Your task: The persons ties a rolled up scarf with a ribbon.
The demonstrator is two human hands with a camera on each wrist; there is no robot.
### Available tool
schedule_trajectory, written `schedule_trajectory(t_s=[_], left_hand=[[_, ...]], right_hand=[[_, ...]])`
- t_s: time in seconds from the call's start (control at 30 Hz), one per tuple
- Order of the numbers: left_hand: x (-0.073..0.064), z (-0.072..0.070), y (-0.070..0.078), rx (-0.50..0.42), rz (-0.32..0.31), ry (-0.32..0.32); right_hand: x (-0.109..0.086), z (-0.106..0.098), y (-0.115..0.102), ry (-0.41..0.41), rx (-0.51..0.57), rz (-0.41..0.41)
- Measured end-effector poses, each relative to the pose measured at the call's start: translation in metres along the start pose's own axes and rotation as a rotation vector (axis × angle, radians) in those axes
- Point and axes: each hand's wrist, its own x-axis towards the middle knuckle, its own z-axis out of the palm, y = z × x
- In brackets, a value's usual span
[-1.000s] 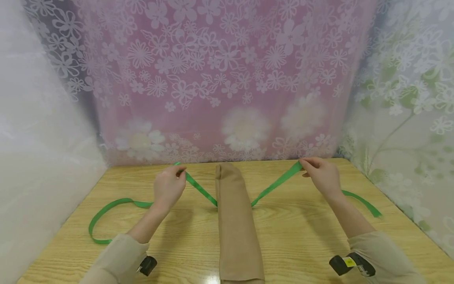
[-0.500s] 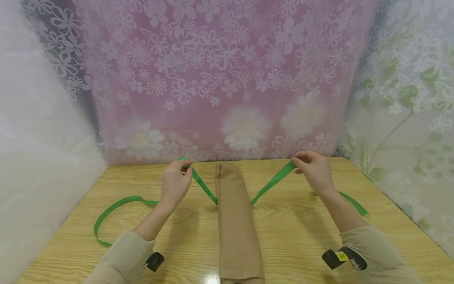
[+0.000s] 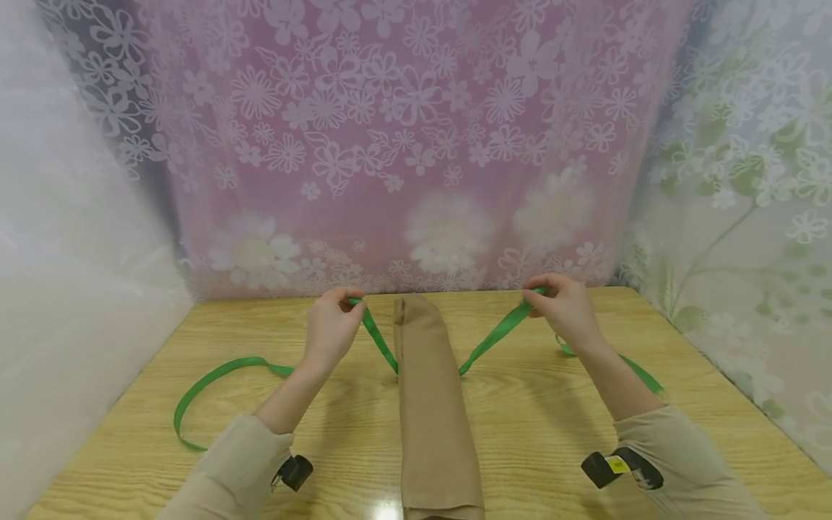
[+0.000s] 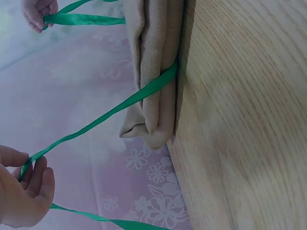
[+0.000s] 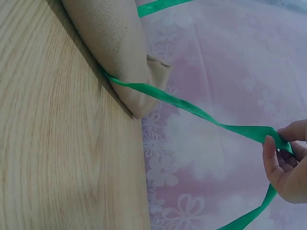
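A long folded bundle of tan cloth (image 3: 434, 412) lies lengthwise on the wooden table. Beneath it passes a green ribbon (image 3: 497, 334), coming out on both sides and slanting upward. My left hand (image 3: 333, 325) pinches the ribbon on the left of the cloth, above the table. On the other side my right hand (image 3: 564, 309) pinches it between thumb and fingers at about the same height. In the left wrist view the ribbon (image 4: 115, 109) runs taut from under the cloth's layered edge (image 4: 156, 72). The right wrist view has the ribbon (image 5: 192, 108) slightly twisted.
The ribbon's loose left tail (image 3: 195, 390) curves over the table (image 3: 520, 462), and its right tail lies partly behind my forearm. A pink floral curtain (image 3: 416, 166) hangs behind the far edge. Pale sheets (image 3: 747, 238) stand at both sides.
Both hands have moved inward toward the cloth and slightly up, still holding the ribbon, so its two sides stand steeper. The loose tails have shifted a little. The cloth has stayed in place.
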Motion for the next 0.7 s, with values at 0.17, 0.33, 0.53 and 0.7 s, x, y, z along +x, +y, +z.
schedule_trajectory(t_s=[0.17, 0.33, 0.53, 0.7], left_hand=[[0.0, 0.001, 0.004, -0.04, -0.034, -0.035], [0.0, 0.003, 0.008, -0.072, -0.044, -0.081], [0.001, 0.007, 0.008, -0.126, -0.059, -0.13], [0.001, 0.009, 0.009, -0.127, -0.055, -0.149]], right_hand=[[0.001, 0.003, -0.004, -0.029, 0.036, 0.02], [0.002, 0.006, -0.011, -0.065, 0.099, 0.047], [0.004, 0.011, -0.014, -0.123, 0.117, 0.061], [0.007, 0.017, -0.013, -0.148, 0.091, 0.066]])
